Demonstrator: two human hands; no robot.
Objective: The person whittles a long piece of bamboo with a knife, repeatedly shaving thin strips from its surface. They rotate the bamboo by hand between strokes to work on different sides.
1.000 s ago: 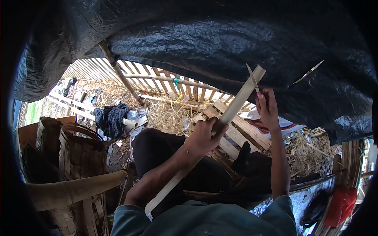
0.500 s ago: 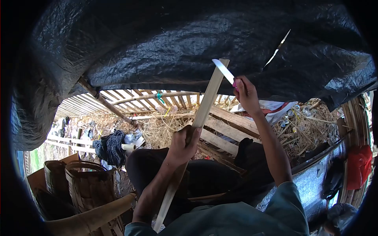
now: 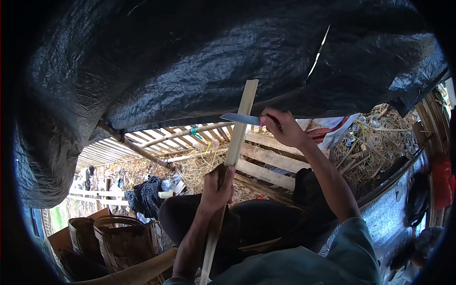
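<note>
A long pale strip of split bamboo [image 3: 241, 124] runs upright and slightly slanted in front of my body. My left hand [image 3: 217, 187] is closed round it at about the middle, and its lower end passes down beside my forearm. My right hand [image 3: 284, 127] grips a knife [image 3: 240, 118] by its pink handle, mostly hidden in the fingers. The blade lies across the strip, well above my left hand, its tip pointing left. Blade and strip appear to touch.
A black plastic sheet [image 3: 190, 66] hangs overhead and in front. Wooden slats [image 3: 268, 159] lie on the straw-strewn ground. Woven baskets [image 3: 126, 237] and a thick bamboo pole [image 3: 137, 271] are at lower left. A red item [image 3: 442, 183] hangs at far right.
My right hand has brought the knife down along the strip from near its top end, and the blade now lies nearly level. My left hand keeps its hold. The view has shifted slightly.
</note>
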